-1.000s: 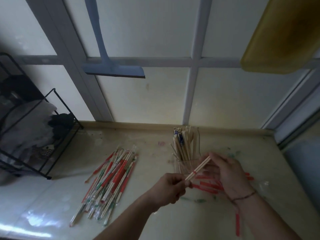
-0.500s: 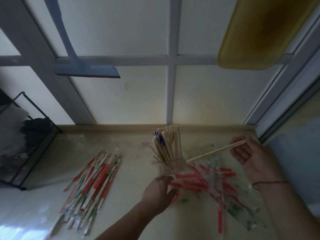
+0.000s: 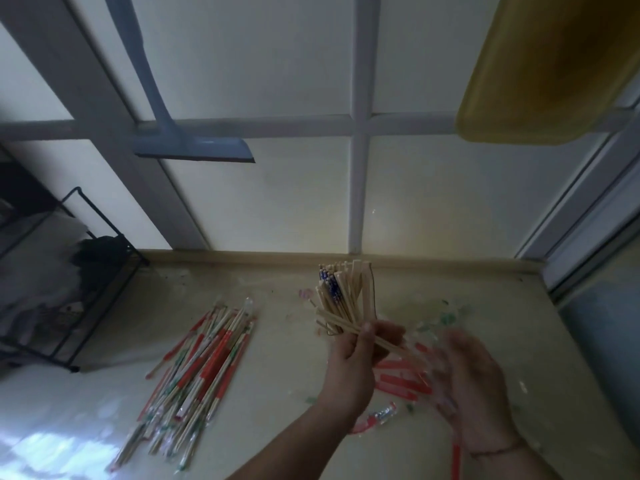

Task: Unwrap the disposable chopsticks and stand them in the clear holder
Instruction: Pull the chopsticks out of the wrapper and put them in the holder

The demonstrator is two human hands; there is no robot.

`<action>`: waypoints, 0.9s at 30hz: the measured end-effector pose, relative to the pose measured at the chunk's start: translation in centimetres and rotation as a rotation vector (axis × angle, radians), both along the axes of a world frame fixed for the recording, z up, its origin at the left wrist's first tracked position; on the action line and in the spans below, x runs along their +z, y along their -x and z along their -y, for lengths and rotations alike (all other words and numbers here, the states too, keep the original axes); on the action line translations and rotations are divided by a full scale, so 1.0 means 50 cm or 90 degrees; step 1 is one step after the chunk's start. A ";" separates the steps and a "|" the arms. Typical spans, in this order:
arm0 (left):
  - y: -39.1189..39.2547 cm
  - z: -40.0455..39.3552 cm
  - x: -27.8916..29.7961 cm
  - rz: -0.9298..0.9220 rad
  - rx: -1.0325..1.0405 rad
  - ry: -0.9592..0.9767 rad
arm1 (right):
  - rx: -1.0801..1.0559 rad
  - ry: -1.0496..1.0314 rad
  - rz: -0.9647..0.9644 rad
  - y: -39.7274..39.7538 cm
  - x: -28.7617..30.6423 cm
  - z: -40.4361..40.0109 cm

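Nearest, right hand [image 3: 471,379] blurred above empty red-striped wrappers [image 3: 403,381], fingers seemingly spread, grip not clear. Just left, left hand [image 3: 356,362] curled round 1 bare pair of chopsticks [image 3: 349,328], lying tilted against the clear holder [image 3: 332,329]. Behind, unwrapped chopsticks [image 3: 346,292] upright in that holder. Farther left, wrapped chopsticks [image 3: 204,368] heaped on the counter [image 3: 277,341]; black wire rack [image 3: 86,271] at the far left.
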State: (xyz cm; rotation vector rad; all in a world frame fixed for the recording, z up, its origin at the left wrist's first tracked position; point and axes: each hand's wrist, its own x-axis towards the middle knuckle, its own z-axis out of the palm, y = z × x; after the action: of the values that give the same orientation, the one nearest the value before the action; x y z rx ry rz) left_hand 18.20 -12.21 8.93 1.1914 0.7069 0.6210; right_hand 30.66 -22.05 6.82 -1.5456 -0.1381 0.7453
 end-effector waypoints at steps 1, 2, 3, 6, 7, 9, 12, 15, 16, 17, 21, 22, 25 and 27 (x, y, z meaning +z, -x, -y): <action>0.005 -0.009 -0.001 -0.018 -0.041 0.000 | 0.024 0.021 0.135 -0.006 0.018 0.001; 0.009 -0.016 0.000 -0.037 -0.084 0.007 | 0.063 0.012 0.235 -0.009 0.046 -0.004; 0.014 -0.021 -0.001 -0.051 -0.124 0.019 | 0.129 -0.014 0.301 -0.008 0.075 -0.013; 0.023 -0.022 0.007 -0.063 -0.222 0.024 | 0.385 -0.034 0.392 0.007 0.154 -0.056; 0.024 -0.023 0.008 -0.072 -0.246 0.014 | 0.443 -0.022 0.429 0.012 0.167 -0.070; 0.027 -0.026 0.013 -0.091 -0.278 -0.020 | 0.488 -0.014 0.478 0.017 0.178 -0.088; 0.034 -0.039 0.019 -0.107 -0.314 -0.080 | 0.468 -0.036 0.495 0.013 0.185 -0.095; 0.044 -0.053 0.009 -0.140 -0.348 -0.126 | 0.502 -0.058 0.482 0.013 0.187 -0.097; 0.046 -0.056 0.007 -0.145 -0.359 -0.130 | 0.506 -0.063 0.500 0.015 0.186 -0.100; 0.047 -0.058 0.008 -0.148 -0.366 -0.135 | 0.502 -0.064 0.518 0.016 0.184 -0.103; 0.059 -0.066 0.010 -0.198 -0.311 -0.256 | 0.367 -0.132 0.496 -0.014 0.191 -0.128; 0.067 -0.071 0.003 -0.234 -0.281 -0.311 | 0.302 -0.162 0.492 -0.030 0.197 -0.138; 0.095 -0.084 -0.028 -0.309 -0.171 -0.418 | 0.157 -0.210 0.505 -0.078 0.203 -0.175; 0.107 -0.090 -0.046 -0.299 -0.140 -0.382 | 0.130 -0.194 0.527 -0.094 0.183 -0.203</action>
State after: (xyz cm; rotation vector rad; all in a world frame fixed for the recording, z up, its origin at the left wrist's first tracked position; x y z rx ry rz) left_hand 12.83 -7.73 6.64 1.9841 0.7888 0.3737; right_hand 35.35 -11.88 15.97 -1.4688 -0.9868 0.1784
